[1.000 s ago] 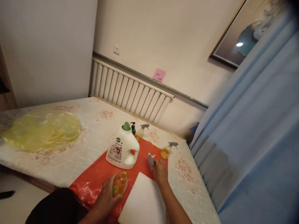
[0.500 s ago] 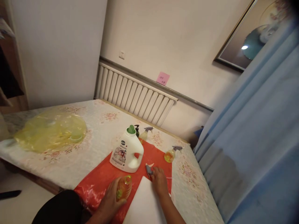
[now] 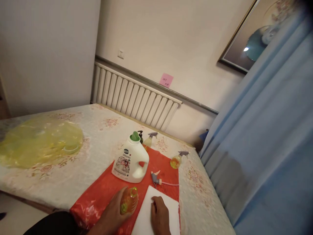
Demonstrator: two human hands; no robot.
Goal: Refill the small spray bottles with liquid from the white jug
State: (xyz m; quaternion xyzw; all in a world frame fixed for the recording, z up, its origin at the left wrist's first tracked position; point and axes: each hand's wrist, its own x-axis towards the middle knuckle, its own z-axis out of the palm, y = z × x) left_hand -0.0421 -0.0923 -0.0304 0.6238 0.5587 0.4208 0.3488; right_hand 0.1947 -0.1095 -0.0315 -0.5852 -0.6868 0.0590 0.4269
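My left hand (image 3: pixel 114 212) grips the small orange bottle (image 3: pixel 128 204), tilted on the red plastic sheet (image 3: pixel 102 192) at the bed's near edge. My right hand (image 3: pixel 160 215) lies flat, fingers loose, on the white foam pad (image 3: pixel 171 209). The detached spray trigger (image 3: pixel 155 178) lies just beyond, beside the white detergent jug (image 3: pixel 130 161).

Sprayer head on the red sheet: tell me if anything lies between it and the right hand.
Nothing visible does. The right hand rests on the white pad; the sprayer head lies just beyond the pad's far edge on the red sheet, with only bare pad and sheet between. The jug stands off to the left.
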